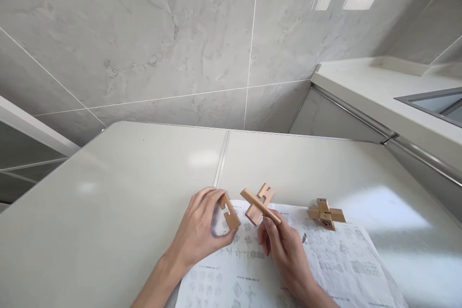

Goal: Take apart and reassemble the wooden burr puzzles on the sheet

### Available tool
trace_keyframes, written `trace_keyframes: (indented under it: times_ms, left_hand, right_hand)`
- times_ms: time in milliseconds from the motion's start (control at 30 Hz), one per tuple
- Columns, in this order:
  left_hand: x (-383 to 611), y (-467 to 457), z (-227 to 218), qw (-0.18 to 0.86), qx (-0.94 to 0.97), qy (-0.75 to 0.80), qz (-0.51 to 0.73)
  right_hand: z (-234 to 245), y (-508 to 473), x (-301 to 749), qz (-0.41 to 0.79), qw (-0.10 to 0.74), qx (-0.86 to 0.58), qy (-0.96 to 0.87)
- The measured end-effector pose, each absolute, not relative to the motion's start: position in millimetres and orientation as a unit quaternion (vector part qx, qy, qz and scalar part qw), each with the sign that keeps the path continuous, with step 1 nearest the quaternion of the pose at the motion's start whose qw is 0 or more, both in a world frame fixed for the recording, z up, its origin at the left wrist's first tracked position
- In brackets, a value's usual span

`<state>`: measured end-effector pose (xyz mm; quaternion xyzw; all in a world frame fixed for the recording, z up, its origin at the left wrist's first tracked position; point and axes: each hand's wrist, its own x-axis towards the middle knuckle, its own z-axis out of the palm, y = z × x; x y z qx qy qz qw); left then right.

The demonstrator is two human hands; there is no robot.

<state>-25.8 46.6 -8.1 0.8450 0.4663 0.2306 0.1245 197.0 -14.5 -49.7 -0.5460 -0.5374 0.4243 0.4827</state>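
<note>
My left hand [202, 226] grips a notched wooden puzzle piece [231, 219] by its two ends, between thumb and fingers, above a printed paper sheet. The cut-out in that piece faces my right hand. In my right hand [285, 250] are two crossed wooden puzzle pieces [262, 204], pinched at the lower end of the slimmer bar. The wider bar behind it has a dark mark near its top and a notch at its middle. A small gap separates what the two hands hold.
An assembled wooden cross puzzle [326, 214] with dark marks sits on the top edge of the printed instruction sheet [216, 279]. Beneath lies a glossy white table [108, 211] with a seam. Beyond it is a grey tiled surface [144, 33]; a white counter [378, 82] stands at right.
</note>
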Motion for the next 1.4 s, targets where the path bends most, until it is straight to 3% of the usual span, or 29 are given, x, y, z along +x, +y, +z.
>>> trace_keyframes:
  times_ms: [333,567,700,1067,1400]
  left_hand:
    - [-32,48,-3,0.151,0.839,0.461,0.247]
    - [-27,41,6,0.376,0.765,0.414,0.319]
    - [-24,38,11,0.443,0.735,0.413,0.305]
    - [-25,39,14,0.533,0.675,0.425,0.282]
    - [-23,38,12,0.521,0.655,0.477,0.268]
  right_hand:
    - [-49,-16,198,0.436,0.459,-0.524,-0.570]
    - [-46,-16,197,0.457,0.428,-0.469,-0.623]
    - [-41,-17,197,0.474,0.423,-0.434,-0.638]
    - [-35,-15,198,0.503,0.390,-0.428,-0.642]
    - [-38,-16,198,0.508,0.374,-0.419,-0.653]
